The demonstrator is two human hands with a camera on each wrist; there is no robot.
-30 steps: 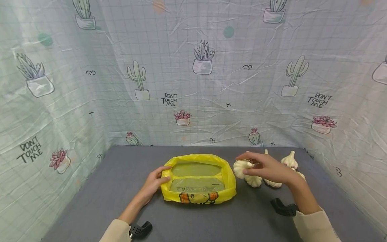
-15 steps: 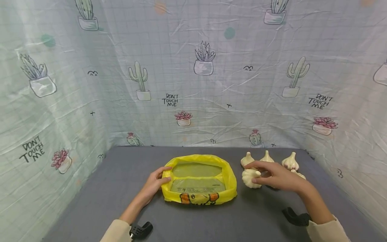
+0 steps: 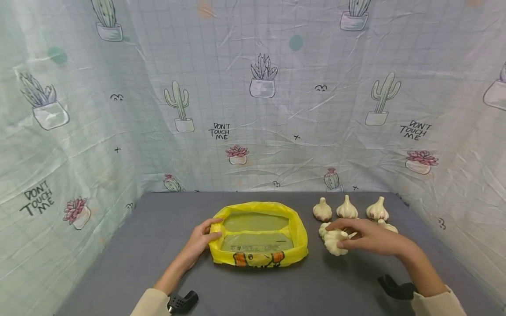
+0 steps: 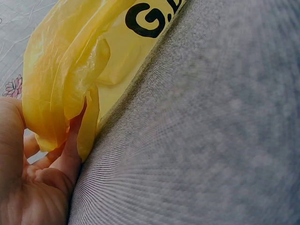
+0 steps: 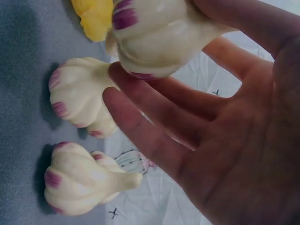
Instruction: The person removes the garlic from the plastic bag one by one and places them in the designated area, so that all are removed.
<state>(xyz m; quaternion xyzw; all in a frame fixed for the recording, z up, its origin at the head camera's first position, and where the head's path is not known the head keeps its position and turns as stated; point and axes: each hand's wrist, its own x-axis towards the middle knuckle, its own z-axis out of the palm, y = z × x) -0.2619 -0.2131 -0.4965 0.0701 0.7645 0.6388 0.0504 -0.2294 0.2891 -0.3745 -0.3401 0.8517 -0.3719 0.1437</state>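
A yellow plastic bag (image 3: 298,254) sits on the table, its mouth spread wide and its rim folded over. My left hand (image 3: 199,241) grips the bag's left rim, thumb on one side and fingers on the other; the left wrist view shows the crumpled yellow plastic (image 4: 51,93) between them. To the right of the bag, my right hand (image 3: 369,237) pinches a garlic bulb (image 3: 335,243) between thumb and fingers. In the right wrist view this held bulb (image 5: 159,37) has purple marks at its base, and the ring and little fingers (image 5: 140,126) extend free of it.
Behind the right hand, garlic bulbs stand in a back row: one on the left (image 3: 322,210), one in the middle (image 3: 347,208) and one on the right (image 3: 377,209). Another bulb (image 3: 387,226) shows beyond the wrist. A patterned curtain (image 3: 253,114) encloses the grey table (image 3: 253,294).
My right hand has moved right and toward me with the garlic bulb, away from the bag's right edge, uncovering bulbs behind. The left hand keeps its hold on the bag.
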